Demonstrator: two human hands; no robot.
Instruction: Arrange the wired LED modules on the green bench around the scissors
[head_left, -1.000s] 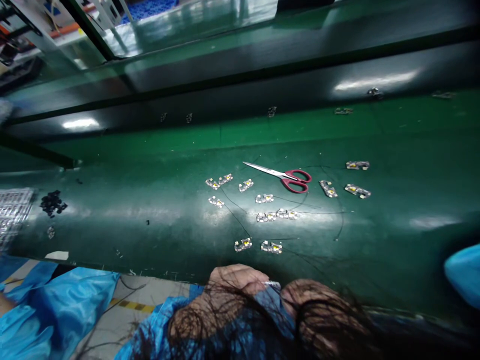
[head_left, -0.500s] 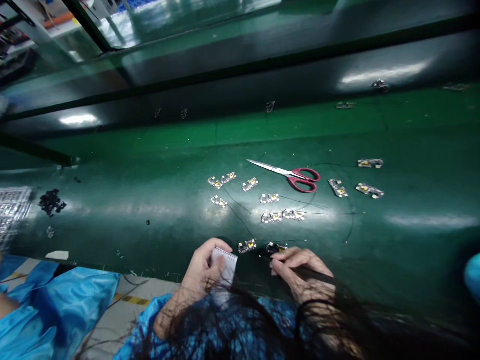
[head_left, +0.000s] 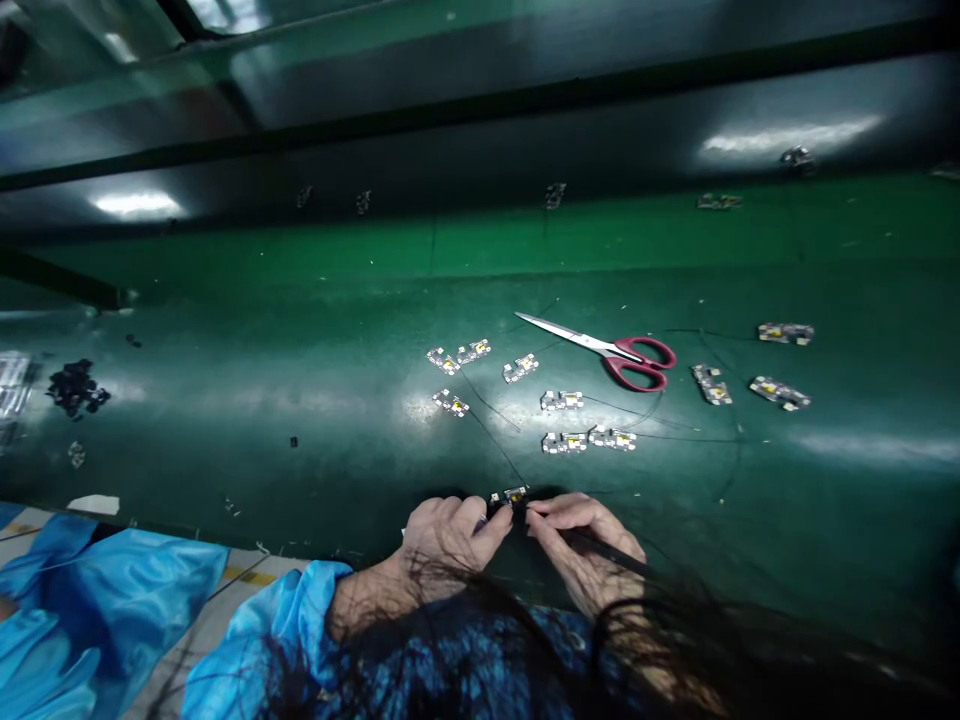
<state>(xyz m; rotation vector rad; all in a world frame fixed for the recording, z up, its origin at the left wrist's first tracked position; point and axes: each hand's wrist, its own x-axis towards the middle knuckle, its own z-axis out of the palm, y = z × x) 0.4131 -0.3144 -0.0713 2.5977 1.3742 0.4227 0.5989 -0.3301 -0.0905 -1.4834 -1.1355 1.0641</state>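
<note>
My left hand (head_left: 454, 540) is curled closed near the bench's front edge. The small white pad it held a moment ago is almost wholly covered by the fingers. Its thumb and index finger touch a small circuit board (head_left: 514, 495) that has a yellow part and a thin black wire. Just to the right, my right hand (head_left: 589, 545) pinches a slim dark tool (head_left: 611, 552), like tweezers, in a pen grip. The tool's tip is hidden by the fingers, close to the board's right end. Strands of hair partly cover both hands.
Red-handled scissors (head_left: 600, 347) lie beyond my hands, among several wired circuit boards (head_left: 562, 401). More boards (head_left: 555, 195) rest on the far strip. To the left are a heap of black pieces (head_left: 75, 388) and a person's blue sleeve (head_left: 142, 610).
My left hand has turned over and moved right onto the circuit board, covering the white pad. My right hand has shifted slightly left, closer to it. The camera view has also shifted.
</note>
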